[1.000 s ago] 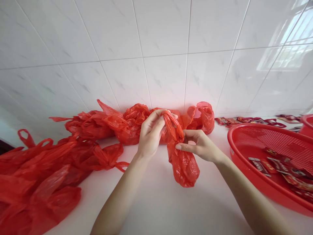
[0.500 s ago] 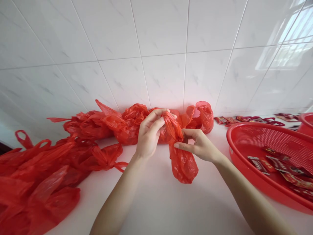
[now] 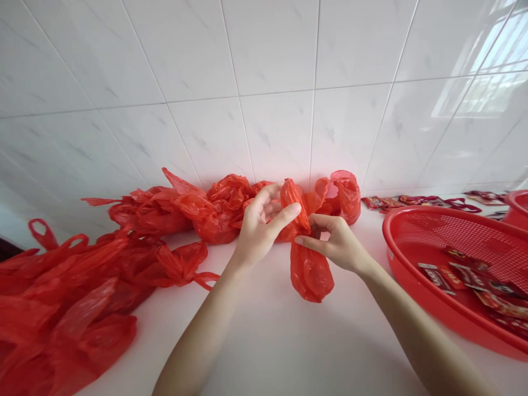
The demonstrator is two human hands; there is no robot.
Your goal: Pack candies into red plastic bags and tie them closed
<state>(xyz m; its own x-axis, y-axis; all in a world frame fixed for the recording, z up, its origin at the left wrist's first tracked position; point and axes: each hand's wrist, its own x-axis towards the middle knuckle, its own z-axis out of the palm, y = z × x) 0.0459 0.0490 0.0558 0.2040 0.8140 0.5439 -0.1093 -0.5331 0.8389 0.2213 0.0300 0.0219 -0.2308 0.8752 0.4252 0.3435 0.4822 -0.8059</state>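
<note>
A smooth white tabletop (image 3: 264, 341) carries a large round basket (image 3: 412, 289) of red plastic with a mesh inner wall, and every place here is told from that basket. Beyond it rises a wall (image 3: 272, 49) of glossy white tiles with faint grey veining and thin grey joints; a bright barred window reflection (image 3: 493, 74) shows on the tiles above the basket.

The bag in hand, a small red translucent plastic bag (image 3: 312, 275), is left of the basket, well apart from it. Its long axis runs steeply, tilted a little: the gathered upper end points up and away from the basket, while the rounded pouch hangs down and slants slightly toward it. Whether the pouch touches the tabletop cannot be told.

The right hand (image 3: 336, 242), the nearer one to the basket, has thumb and forefinger clamped on the bag's narrow neck. The left hand (image 3: 259, 225), farther off, has its thumb spread from its curled fingers and laid across the gathered upper end; the fingertips are partly hidden, so their grip cannot be told.

Inside the basket lie shiny red and dark wrapped packets (image 3: 474, 279). Far left of it sprawls a heap of knotted red plastic bags (image 3: 61, 308).
</note>
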